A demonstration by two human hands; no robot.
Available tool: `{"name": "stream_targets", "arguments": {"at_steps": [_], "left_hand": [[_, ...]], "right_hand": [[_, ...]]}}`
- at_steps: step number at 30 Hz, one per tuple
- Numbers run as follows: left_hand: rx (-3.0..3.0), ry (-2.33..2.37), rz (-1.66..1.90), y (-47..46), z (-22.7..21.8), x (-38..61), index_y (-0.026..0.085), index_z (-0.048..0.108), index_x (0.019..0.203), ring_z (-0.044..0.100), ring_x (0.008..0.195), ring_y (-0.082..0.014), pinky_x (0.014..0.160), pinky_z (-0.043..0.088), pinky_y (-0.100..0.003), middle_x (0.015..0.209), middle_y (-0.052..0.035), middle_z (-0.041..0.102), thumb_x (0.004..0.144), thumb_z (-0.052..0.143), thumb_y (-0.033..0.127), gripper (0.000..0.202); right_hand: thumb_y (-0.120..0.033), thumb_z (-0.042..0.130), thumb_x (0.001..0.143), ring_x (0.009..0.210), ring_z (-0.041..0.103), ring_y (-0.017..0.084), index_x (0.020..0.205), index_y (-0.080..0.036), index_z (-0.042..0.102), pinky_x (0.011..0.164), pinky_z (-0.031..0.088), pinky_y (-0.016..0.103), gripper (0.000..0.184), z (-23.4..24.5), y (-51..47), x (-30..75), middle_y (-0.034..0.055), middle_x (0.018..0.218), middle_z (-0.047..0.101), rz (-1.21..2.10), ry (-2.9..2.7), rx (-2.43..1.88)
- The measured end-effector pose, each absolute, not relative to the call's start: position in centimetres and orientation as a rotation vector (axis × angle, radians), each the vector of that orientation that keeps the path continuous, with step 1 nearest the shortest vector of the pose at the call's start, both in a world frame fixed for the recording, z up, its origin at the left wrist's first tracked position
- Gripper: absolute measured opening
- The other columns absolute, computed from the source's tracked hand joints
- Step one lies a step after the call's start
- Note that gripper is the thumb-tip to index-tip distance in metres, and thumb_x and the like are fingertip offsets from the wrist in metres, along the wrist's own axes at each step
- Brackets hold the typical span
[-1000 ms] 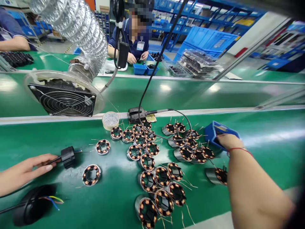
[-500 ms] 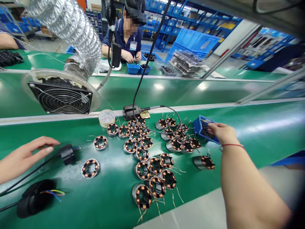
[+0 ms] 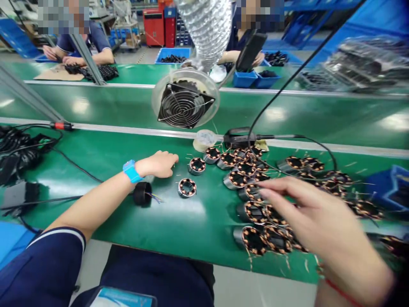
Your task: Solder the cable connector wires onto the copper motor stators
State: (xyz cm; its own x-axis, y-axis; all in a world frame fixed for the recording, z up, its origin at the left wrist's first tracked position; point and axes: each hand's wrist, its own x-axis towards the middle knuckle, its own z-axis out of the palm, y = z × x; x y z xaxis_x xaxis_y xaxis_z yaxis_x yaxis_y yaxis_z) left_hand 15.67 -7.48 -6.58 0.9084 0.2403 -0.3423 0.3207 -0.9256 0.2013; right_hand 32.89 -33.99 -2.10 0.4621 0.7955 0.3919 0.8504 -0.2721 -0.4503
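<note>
My left hand (image 3: pixel 159 164), with a blue wristband, reaches over the green bench with its fingers loosely curled, just left of a single wound stator (image 3: pixel 197 165). Nothing shows in it. A black round part with coloured wires (image 3: pixel 142 193) lies under my left wrist, and another lone stator (image 3: pixel 187 187) lies beside it. My right hand (image 3: pixel 315 221) hovers blurred over a cluster of copper-wound stators (image 3: pixel 255 211), fingers stretched out to the left, holding nothing.
An extraction fan (image 3: pixel 184 103) on a foil duct (image 3: pixel 207 30) stands behind the stators, with a soldering iron stand (image 3: pixel 238 138) and cable beside it. A blue bin (image 3: pixel 388 192) sits at right. Black cabled parts (image 3: pixel 19 153) pile at left. Other people work across the far bench.
The view swung left. My left hand moved right, past the black part, toward the lone stators. My right hand left the blue bin and came over the stator cluster.
</note>
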Motion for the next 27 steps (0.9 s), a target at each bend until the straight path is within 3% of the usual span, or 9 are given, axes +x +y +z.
{"name": "stream_targets", "arguments": {"at_steps": [3,7,12,18,27], "left_hand": [[2.823,0.309,-0.249,-7.2,-6.7,13.3,0.017,0.06,0.106,0.054,0.106,-0.0244,0.097,0.034,-0.04,0.107,-0.0082,0.066,0.071,0.045,0.003,0.041],[2.63,0.422,0.003,-6.1,-7.7,10.6,0.013,0.054,0.12,0.052,0.107,-0.0237,0.096,0.038,-0.039,0.115,-0.0102,0.062,0.076,0.046,0.007,0.045],[2.426,0.26,0.167,-4.7,-9.3,8.2,0.016,0.068,0.092,0.05,0.107,-0.0185,0.101,0.037,-0.035,0.105,-0.0062,0.062,0.088,0.047,0.017,0.021],[2.44,0.309,0.215,-3.1,-10.1,4.7,0.018,0.071,0.093,0.045,0.111,-0.0202,0.103,0.033,-0.037,0.114,-0.0069,0.057,0.09,0.053,0.023,0.019],[2.249,0.377,0.264,-2.9,-10.3,4.1,0.016,0.064,0.076,0.05,0.102,-0.0174,0.098,0.033,-0.034,0.102,-0.0046,0.064,0.089,0.052,0.026,0.02]], "right_hand": [[-0.033,0.053,0.09,0.07,0.067,0.016,0.086,-0.024,0.066,0.062,0.052,0.028,0.017,-3.0,-31.4,27.6,0.0013,0.081,0.071,-0.045,-1.563,-1.85],[-0.02,0.056,0.089,0.073,0.065,0.013,0.089,-0.021,0.064,0.068,0.051,0.025,0.008,-4.3,-27.5,22.8,-0.0004,0.081,0.068,0.003,-1.571,-1.738],[-0.015,0.057,0.087,0.073,0.063,0.015,0.084,-0.019,0.064,0.069,0.049,0.027,0.008,-5.7,-21.8,20.2,0.0015,0.078,0.066,-0.022,-1.523,-1.78],[-0.018,0.056,0.087,0.075,0.061,0.017,0.086,-0.019,0.064,0.07,0.048,0.029,0.008,-7.4,-16.3,18.4,0.0036,0.082,0.066,0.067,-1.453,-1.773],[-0.019,0.054,0.089,0.077,0.06,0.015,0.091,-0.019,0.062,0.071,0.049,0.028,0.008,-11.4,-15.8,17.8,0.003,0.083,0.065,0.054,-1.46,-1.678]]}}
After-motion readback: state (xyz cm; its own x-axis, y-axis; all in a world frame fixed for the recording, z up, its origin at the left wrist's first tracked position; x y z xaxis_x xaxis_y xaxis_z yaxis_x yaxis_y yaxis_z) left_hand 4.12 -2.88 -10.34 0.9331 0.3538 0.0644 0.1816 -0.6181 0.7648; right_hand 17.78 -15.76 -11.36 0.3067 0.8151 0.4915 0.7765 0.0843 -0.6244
